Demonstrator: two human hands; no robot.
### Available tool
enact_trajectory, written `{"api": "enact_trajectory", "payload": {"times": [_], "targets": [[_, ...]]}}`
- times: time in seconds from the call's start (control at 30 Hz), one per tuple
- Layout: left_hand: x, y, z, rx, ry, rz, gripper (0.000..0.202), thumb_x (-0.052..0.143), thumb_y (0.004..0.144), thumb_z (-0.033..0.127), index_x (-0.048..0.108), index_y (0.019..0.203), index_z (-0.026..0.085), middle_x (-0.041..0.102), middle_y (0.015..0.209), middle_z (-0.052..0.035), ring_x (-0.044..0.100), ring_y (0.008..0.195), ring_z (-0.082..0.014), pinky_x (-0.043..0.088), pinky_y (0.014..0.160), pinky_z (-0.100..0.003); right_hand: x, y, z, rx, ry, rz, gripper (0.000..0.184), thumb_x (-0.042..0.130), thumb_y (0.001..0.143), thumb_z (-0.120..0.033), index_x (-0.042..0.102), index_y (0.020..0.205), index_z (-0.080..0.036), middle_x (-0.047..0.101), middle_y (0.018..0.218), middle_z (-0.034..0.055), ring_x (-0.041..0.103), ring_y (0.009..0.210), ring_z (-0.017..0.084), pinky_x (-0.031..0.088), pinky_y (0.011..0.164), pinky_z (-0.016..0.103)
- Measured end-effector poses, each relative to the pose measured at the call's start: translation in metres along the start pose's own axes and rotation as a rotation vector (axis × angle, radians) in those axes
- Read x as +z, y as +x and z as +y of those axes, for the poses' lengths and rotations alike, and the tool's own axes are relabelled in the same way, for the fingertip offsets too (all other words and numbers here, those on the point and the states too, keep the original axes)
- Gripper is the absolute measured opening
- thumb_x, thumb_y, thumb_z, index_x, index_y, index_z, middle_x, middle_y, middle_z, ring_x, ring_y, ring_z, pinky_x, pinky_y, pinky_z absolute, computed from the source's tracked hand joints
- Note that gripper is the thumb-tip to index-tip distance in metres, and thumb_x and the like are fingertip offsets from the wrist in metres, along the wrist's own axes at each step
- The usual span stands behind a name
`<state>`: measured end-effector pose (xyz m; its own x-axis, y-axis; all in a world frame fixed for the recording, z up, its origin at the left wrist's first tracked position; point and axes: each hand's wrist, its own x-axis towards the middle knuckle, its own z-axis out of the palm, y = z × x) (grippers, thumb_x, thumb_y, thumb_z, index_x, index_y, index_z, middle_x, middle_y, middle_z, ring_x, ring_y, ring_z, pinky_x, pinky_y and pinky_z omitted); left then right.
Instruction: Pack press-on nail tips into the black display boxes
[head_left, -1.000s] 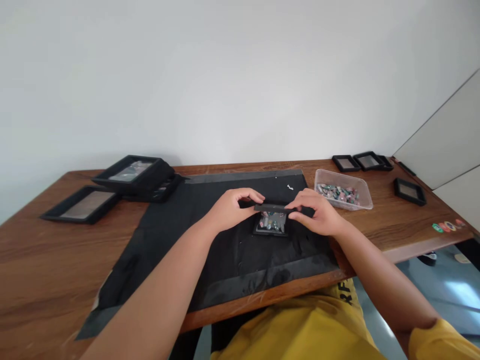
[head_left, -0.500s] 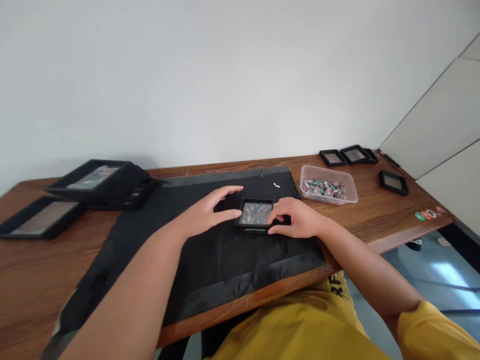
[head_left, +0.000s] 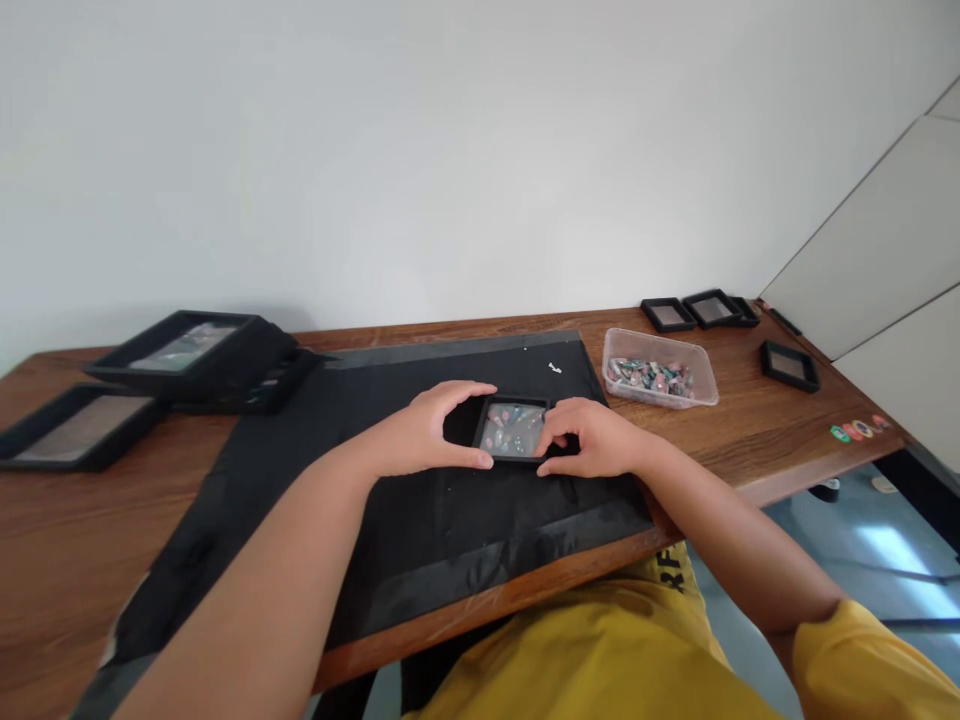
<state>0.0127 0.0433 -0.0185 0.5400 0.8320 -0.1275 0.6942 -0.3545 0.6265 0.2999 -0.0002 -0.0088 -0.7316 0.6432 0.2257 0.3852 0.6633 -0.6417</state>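
A small black box frame point(head_left: 513, 461) with a clear window lies on the black mat point(head_left: 450, 540) before me. Pink, green and silvery pieces, too small to name, show in its window. My left hand point(head_left: 429, 432) clasps its left end, thumb along the near edge and forefinger along the far one. At the right end, my right hand point(head_left: 592, 437) grips the frame with bent fingers over the rim and thumb at the near corner. The fingers hide that end.
A clear plastic tub point(head_left: 701, 385) of small colourful pieces stands right of the mat. Larger black frames point(head_left: 187, 355) are piled at the left. Several small black frames point(head_left: 667, 315) sit at the back right. White scraps point(head_left: 554, 367) lie on the mat; a wall point(head_left: 450, 160) rises behind.
My left hand has moved right and closed round the frame's left end, from hovering beside it. The frame looks slightly more level; my right hand stays at its right end.
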Motion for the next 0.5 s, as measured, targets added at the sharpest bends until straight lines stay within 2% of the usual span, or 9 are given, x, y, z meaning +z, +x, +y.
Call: {"api": "enact_trajectory", "payload": {"times": [0.27,0.5], "targets": [[0.0019,0.0002,-0.004,0.02,-0.033,0.038,0.091,0.081,0.061,0.071,0.059,0.143,0.039,0.055,0.156,-0.0078,0.052,0.142,-0.0413,0.048,0.113,-0.057,-0.0009,0.0002,-0.0017,0.005,0.007,-0.02,0.016,0.082,0.087,-0.029,0.07,0.084,-0.019,0.06,0.071,-0.0025,0.058,0.07,0.014,0.044,0.073,0.027],[0.0022,0.0004,-0.0014,0.001,-0.038,0.018,0.093,0.081,0.061,0.071,0.058,0.144,0.04,0.051,0.159,-0.0072,0.047,0.146,-0.0417,0.046,0.116,-0.058,-0.0003,-0.0001,-0.0007,-0.013,0.008,-0.024,0.014,0.082,0.086,-0.028,0.072,0.084,-0.019,0.061,0.072,-0.0022,0.058,0.07,0.014,0.043,0.073,0.026]]}}
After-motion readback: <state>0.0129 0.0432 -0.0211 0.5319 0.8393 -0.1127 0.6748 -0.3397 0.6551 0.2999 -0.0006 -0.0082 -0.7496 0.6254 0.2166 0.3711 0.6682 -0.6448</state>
